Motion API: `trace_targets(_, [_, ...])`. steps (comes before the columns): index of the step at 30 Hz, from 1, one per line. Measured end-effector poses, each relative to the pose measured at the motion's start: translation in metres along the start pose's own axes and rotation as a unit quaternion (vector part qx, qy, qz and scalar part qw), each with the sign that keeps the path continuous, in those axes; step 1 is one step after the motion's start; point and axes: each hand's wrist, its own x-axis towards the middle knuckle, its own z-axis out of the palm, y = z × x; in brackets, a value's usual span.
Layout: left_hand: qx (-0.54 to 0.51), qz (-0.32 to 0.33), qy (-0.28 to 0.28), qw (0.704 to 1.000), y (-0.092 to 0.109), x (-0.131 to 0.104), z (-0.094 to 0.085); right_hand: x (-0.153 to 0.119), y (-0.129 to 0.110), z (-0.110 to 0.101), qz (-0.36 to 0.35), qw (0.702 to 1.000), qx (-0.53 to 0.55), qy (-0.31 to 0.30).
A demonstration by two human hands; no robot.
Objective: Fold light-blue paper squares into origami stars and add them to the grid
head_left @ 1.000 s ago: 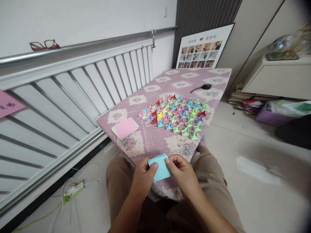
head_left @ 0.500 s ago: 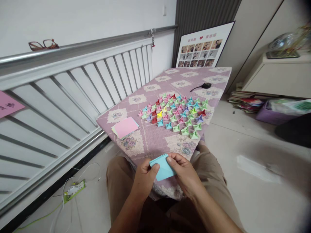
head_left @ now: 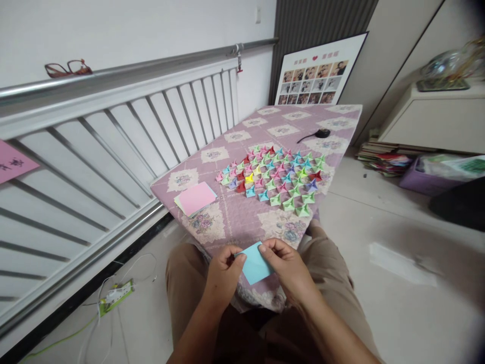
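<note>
A folded sheet of light blue paper (head_left: 256, 265) is held over the near corner of the table. My left hand (head_left: 227, 273) pinches its left edge between thumb and fingers. At its upper right edge, my right hand (head_left: 284, 260) grips the same paper with the thumb on top. Beyond my hands, many small folded paper shapes (head_left: 270, 184) in green, blue, pink, red and yellow stand in rows. To their left lies a stack of paper sheets (head_left: 195, 199) with a pink one on top. The undersides of my fingers are hidden.
The table (head_left: 237, 217) wears a purple floral cloth. A black object with a short cable (head_left: 322, 133) rests near its far right side. A white radiator (head_left: 151, 121) runs along the left, with glasses (head_left: 68, 70) above it. A power strip (head_left: 117, 297) lies on the floor.
The blue paper has been pressed flatter: its upper left edges, earlier apart in layers, now lie together. My left hand has shifted slightly along its edge.
</note>
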Motion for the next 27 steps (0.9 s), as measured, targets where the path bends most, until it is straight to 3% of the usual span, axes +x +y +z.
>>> trace_targets(11, [0.014, 0.002, -0.026, 1.0, 0.0006, 0.0001, 0.0011, 0.0014, -0.002, -0.0023, 0.046, 0.997, 0.047, -0.031])
trace_targets(27, [0.042, -0.009, -0.054, 0.998, 0.0008, -0.0011, -0.0005, 0.0015, -0.0014, -0.0024, 0.031, 0.999, 0.021, -0.011])
